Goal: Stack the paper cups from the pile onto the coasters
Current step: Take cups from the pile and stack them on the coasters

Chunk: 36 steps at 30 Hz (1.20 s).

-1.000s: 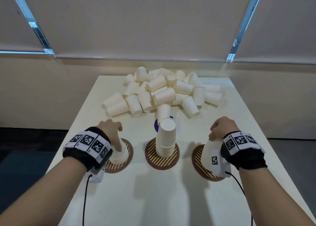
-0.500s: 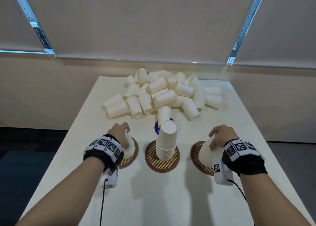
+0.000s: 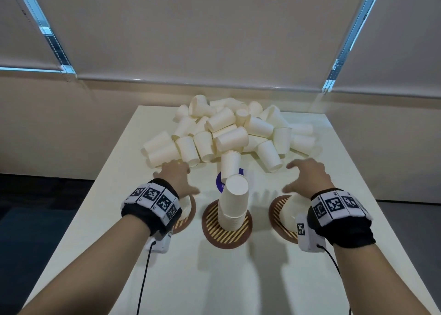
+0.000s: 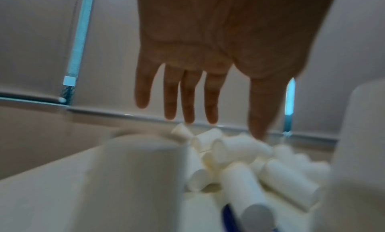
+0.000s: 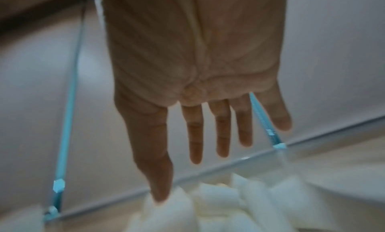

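A pile of white paper cups lies at the far end of the table. Three round striped coasters sit nearer me. The middle coaster bears a tall stack of upturned cups. The left coaster and right coaster each carry upturned cups, the left cups and right cups partly hidden by my wrists. My left hand reaches forward with straight fingers, empty, near the pile's front left. My right hand is spread and empty before the pile's right side.
The cream table has edges close on both sides, with dark floor below at the left. A purple round mark lies behind the middle stack under a lone cup. Cables hang from both wrist cameras.
Both hands have let go of the cups they set on the outer coasters. They have opened and moved forward toward the pile.
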Tool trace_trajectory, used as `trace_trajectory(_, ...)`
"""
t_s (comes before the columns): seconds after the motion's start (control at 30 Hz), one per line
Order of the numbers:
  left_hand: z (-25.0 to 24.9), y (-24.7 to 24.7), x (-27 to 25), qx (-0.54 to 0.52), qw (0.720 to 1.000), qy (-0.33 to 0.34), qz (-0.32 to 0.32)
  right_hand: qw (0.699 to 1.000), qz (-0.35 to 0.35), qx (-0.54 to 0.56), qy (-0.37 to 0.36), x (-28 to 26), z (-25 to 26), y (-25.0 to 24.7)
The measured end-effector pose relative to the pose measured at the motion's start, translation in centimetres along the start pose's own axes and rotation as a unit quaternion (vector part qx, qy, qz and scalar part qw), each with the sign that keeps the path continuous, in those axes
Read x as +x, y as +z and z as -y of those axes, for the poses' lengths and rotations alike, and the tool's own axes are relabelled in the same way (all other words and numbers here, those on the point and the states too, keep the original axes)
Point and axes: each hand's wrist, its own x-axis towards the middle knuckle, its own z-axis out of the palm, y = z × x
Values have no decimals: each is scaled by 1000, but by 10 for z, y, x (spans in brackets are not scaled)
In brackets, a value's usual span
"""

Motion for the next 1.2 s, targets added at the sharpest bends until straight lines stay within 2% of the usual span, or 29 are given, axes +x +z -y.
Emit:
trace_trajectory(0.1,-26,-15,8,-104,989,55,-93,986,-43,116,-107,4,31,-12)
trace_trajectory(0.2,-46,-13,22,-186,976,63,-97,972,-19,193,-135,20,60,-9)
trace_trajectory(0.4,-50,26,56,-197,977,70,-41,984,75,119,-106,70,67,35)
trace_trajectory(0.53,-52,49,74,-201,976,83,-7,986,92,108,-92,92,69,56)
trace_trajectory(0.63,-63,65,86,-213,975,68,22,984,79,117,-105,110,78,68)
trace_trajectory(0.8,-74,82,99,-184,982,39,-11,970,-44,227,-69,136,94,68)
trace_trajectory(0.97,-71,94,108,-277,960,31,14,944,-21,328,-26,150,96,70)
trace_trajectory(1.03,-70,95,109,-311,950,26,15,949,-14,313,-22,149,93,73)
trace_trajectory(1.2,-73,95,106,-295,955,32,-2,946,-30,320,-50,136,86,67)
